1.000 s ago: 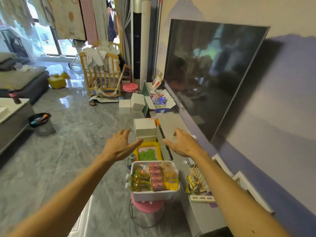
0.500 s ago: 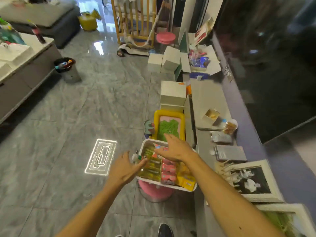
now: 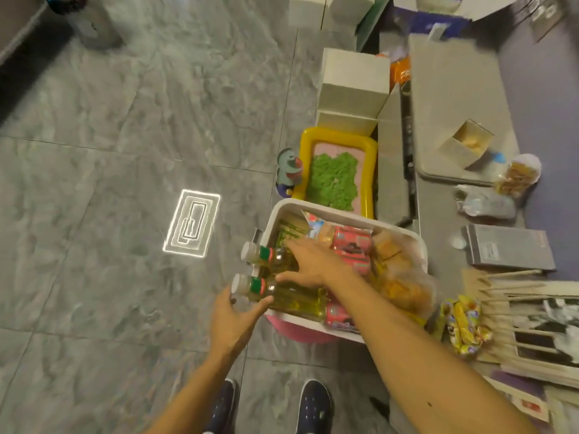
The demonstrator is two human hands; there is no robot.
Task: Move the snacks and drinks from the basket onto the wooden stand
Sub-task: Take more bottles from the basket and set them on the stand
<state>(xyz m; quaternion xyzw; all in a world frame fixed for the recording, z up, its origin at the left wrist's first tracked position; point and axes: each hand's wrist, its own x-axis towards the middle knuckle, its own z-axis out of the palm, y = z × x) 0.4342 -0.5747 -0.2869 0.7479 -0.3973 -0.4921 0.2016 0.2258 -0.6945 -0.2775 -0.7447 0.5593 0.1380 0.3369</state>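
Bare forearms, left forearm [image 3: 200, 380] and right forearm [image 3: 407, 346], uncovered down to left hand [image 3: 230, 321] and right hand [image 3: 313, 264]. Dark navy left shoe [image 3: 224, 405] and right shoe [image 3: 315, 405], rounded toes, uppers peppered with small pale dots, thin light rims.

Yellow tray [image 3: 338, 135] of green stuff, perhaps sand, stacked white boxes [image 3: 354, 86], grey booklet [image 3: 509, 249], dark shoes [image 3: 315, 405]

Home, looks like a living room. Glossy grey tiled floor [image 3: 125, 120] with a kid's yellow sand tray [image 3: 338, 134] and toy figure [image 3: 289, 170] on it, white boxes [image 3: 354, 83] just beyond. Low tabletop [image 3: 454, 89] on the right with food bags [image 3: 517, 173], framed photo [image 3: 548, 324] nearer. Snack basket [image 3: 344, 214] on pink stool [image 3: 300, 335].
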